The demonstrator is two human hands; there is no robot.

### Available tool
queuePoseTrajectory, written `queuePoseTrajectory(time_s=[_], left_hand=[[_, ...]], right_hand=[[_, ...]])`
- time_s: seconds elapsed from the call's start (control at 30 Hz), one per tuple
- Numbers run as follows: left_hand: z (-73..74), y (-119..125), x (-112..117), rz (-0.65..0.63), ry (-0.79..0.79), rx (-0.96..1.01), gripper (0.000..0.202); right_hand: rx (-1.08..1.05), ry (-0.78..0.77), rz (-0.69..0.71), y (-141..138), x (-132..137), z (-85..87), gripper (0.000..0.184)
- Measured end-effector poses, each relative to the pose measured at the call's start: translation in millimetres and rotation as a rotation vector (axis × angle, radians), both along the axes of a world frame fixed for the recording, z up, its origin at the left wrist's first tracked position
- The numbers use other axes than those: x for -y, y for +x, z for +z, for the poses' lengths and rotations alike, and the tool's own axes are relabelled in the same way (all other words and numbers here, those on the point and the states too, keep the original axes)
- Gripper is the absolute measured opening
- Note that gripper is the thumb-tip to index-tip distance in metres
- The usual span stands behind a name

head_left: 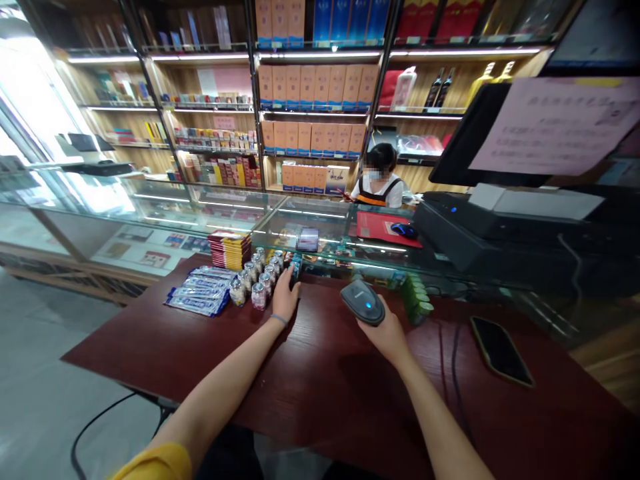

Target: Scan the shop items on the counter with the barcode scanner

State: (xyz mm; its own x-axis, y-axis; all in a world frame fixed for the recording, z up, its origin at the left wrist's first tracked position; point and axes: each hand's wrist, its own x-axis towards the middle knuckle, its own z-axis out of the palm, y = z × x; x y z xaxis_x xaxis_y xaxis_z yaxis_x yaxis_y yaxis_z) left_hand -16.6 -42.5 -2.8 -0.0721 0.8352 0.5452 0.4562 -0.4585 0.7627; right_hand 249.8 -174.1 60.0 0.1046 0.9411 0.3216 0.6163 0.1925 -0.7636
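Right hand [384, 337] cradles handheld barcode scanner [363, 302], fingers [376, 321] curled closed around its underside. Left hand [285, 297] has fingers extended, tips at small blue-labelled item [295, 268] – I cannot tell if they grip it. Item sits at end of cluster of glass jars [258, 283] on dark red counter [150, 337]. Blue packets [197, 292] and red-and-yellow carton stack [230, 250] lie beside jars, green-capped row [414, 300] right of scanner – from here, all goods on counter, none in bag that I can see.
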Motion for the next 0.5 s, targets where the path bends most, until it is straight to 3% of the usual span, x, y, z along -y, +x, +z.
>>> queuePoseTrajectory(time_s=[0.17, 0.3, 0.4, 0.5], left_hand=[[4.2, -0.2, 4.1, 0.051, 0.020, 0.096, 0.033], [7.1, 1.5, 6.1, 0.010, 0.020, 0.119, 0.028], [9.1, 3.2, 8.5, -0.059, 0.008, 0.205, 0.029], [13.6, 5.4, 13.6, -0.236, -0.124, 0.421, 0.040]], right_hand=[[0.010, -0.007, 0.008, -2.0, -0.3, -1.3, 0.044], [0.035, 0.005, 0.004, -2.9, 0.8, -0.5, 0.041], [0.102, 0.025, -0.050, -1.8, 3.8, 2.0, 0.038], [0.240, 0.051, -0.126, -0.8, 8.0, 6.0, 0.038]])
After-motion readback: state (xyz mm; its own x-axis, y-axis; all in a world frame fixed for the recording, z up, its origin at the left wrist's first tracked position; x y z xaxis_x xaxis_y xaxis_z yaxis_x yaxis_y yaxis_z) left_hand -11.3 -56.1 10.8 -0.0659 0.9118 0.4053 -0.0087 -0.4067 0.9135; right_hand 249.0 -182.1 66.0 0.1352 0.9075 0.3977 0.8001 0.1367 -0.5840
